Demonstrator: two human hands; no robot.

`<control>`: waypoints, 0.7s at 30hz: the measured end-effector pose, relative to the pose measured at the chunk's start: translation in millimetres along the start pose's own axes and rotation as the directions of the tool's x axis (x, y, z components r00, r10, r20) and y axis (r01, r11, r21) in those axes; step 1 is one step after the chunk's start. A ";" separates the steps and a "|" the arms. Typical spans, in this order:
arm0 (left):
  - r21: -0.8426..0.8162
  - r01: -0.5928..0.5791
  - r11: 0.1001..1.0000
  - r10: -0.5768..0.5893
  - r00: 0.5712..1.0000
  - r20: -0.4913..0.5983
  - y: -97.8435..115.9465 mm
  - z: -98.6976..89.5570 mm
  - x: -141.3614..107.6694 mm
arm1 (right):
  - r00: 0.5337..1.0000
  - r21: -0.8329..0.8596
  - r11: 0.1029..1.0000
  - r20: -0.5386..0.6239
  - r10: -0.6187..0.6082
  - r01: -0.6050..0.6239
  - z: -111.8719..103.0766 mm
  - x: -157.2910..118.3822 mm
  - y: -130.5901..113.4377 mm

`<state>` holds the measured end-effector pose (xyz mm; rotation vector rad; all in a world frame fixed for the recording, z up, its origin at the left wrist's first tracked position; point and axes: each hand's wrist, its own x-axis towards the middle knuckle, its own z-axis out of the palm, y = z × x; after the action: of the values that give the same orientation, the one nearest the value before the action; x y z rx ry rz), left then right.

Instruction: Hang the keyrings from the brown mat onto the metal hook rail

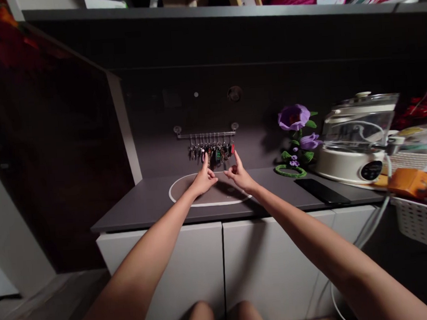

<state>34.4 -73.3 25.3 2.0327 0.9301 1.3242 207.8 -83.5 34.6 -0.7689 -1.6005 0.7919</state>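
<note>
Both arms reach forward over the counter. My left hand [201, 180] has its index finger pointing up at the hanging keys [213, 153], while its other fingers are loosely bent and apart. On the other side, my right hand [241, 176] also points its index finger upward, thumb spread inward. Its fingertip is just beside a red tag [232, 148]; contact cannot be made out. Neither hand holds anything. The keys and tags dangle from hooks on a clear rail [206, 135] fixed to the wall. Under my hands lies an oval mat [223, 198] with a white rim.
To the right stand purple flowers [293, 118] on a green ring base and a cream appliance [347, 164] with a clear cover. A black phone [322, 191] lies before them. A white basket [422, 222] is at far right. Overhead runs a loaded shelf [204, 12].
</note>
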 end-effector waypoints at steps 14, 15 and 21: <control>-0.044 -0.031 0.999 0.031 0.999 -0.014 -5.8 -19.6 -63.3 | 0.988 -0.150 0.980 0.111 -0.111 0.127 18.0 -52.1 -6.0; -0.046 -0.030 0.998 0.029 0.999 -0.016 -6.4 -19.5 -63.5 | 0.988 -0.152 0.980 0.106 -0.111 0.127 18.1 -51.8 -5.2; -0.078 0.098 0.992 -0.103 0.992 -0.072 -14.2 -26.8 -54.1 | 0.997 -0.224 0.973 0.060 -0.042 0.054 4.9 -36.4 8.7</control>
<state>-9.2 -105.2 -5.3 1.8663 0.9889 1.3687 209.0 -109.1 6.8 -0.8726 -1.7729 0.6065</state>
